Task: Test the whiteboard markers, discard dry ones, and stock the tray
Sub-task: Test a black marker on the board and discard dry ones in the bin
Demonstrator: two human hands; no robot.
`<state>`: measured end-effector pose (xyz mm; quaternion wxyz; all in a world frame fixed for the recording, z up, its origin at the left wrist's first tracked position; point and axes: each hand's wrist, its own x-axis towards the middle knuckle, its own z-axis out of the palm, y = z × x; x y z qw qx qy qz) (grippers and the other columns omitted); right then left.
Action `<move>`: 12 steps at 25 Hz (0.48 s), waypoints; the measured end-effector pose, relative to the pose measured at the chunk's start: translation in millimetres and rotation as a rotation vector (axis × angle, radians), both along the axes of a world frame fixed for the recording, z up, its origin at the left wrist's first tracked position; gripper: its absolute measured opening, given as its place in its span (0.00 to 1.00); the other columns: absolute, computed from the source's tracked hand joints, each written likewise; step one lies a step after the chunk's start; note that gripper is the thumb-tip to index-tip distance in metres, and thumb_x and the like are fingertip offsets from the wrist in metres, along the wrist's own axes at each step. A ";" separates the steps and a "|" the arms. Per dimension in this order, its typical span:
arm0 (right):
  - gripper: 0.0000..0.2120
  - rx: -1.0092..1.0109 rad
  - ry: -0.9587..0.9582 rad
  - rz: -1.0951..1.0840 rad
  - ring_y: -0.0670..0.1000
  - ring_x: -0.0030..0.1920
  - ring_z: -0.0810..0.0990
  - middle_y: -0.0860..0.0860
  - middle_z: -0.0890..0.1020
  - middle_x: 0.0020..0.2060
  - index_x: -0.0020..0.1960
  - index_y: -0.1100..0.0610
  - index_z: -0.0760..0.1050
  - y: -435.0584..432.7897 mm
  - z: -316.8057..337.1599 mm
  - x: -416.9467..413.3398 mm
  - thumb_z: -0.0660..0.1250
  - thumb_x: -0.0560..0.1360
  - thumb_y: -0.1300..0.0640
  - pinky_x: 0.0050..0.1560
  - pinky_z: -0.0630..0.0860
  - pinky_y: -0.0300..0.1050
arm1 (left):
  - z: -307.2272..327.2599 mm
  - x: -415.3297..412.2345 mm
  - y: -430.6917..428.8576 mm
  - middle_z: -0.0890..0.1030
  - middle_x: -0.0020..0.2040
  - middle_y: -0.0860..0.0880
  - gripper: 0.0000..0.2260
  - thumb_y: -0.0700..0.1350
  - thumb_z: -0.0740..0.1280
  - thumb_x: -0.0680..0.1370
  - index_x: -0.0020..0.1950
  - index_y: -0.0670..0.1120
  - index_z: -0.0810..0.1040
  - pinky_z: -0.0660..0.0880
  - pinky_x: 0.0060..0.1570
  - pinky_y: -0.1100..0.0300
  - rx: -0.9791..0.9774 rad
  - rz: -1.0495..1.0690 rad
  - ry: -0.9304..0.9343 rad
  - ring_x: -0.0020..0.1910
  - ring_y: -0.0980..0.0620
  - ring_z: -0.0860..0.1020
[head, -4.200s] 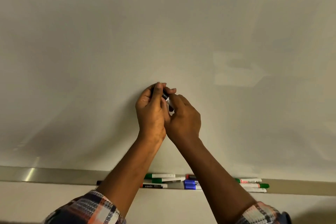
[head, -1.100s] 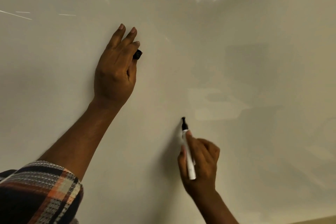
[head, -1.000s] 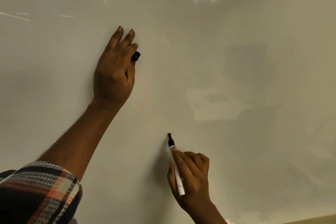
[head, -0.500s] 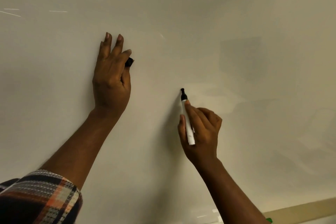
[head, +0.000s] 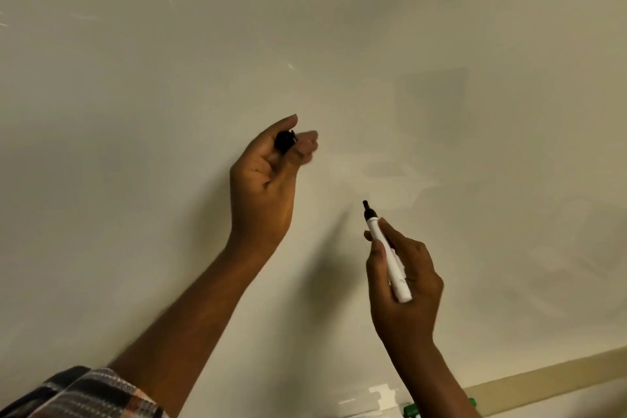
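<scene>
No legible txt on marker or whiteboard.

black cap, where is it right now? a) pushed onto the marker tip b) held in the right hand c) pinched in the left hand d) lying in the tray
C: the black cap sits pinched between the thumb and fingers of the left hand, while the marker gripped in the right hand has its dark tip bare.
</scene>
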<state>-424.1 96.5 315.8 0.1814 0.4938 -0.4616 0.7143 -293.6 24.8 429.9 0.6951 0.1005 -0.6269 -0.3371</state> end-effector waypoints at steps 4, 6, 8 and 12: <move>0.16 -0.048 0.146 0.096 0.55 0.48 0.82 0.52 0.83 0.49 0.59 0.64 0.78 45.0 19.7 -11.9 0.62 0.79 0.54 0.44 0.77 0.46 | 0.5 -33.5 23.3 0.82 0.51 0.36 0.14 0.37 0.60 0.80 0.66 0.40 0.72 0.79 0.53 0.50 0.367 -0.353 0.101 0.51 0.41 0.83; 0.16 -0.027 0.205 0.088 0.55 0.48 0.81 0.53 0.83 0.49 0.59 0.65 0.78 55.8 24.5 -24.1 0.63 0.78 0.55 0.45 0.77 0.47 | -0.6 -51.5 33.8 0.82 0.51 0.34 0.14 0.38 0.58 0.81 0.67 0.38 0.71 0.79 0.53 0.49 0.492 -0.517 0.101 0.51 0.39 0.82; 0.15 -0.003 0.239 0.055 0.54 0.48 0.80 0.52 0.83 0.48 0.59 0.65 0.78 61.4 23.7 -36.2 0.64 0.77 0.56 0.45 0.76 0.48 | -4.4 -69.9 44.0 0.82 0.51 0.34 0.14 0.39 0.56 0.82 0.66 0.38 0.71 0.80 0.52 0.50 0.563 -0.612 0.073 0.51 0.38 0.82; 0.17 0.021 0.239 0.003 0.51 0.47 0.79 0.51 0.84 0.48 0.59 0.64 0.79 71.3 16.7 -62.6 0.63 0.79 0.53 0.46 0.77 0.47 | -16.9 -103.6 60.9 0.82 0.51 0.34 0.14 0.39 0.55 0.82 0.65 0.39 0.73 0.81 0.49 0.51 0.611 -0.676 -0.009 0.50 0.38 0.82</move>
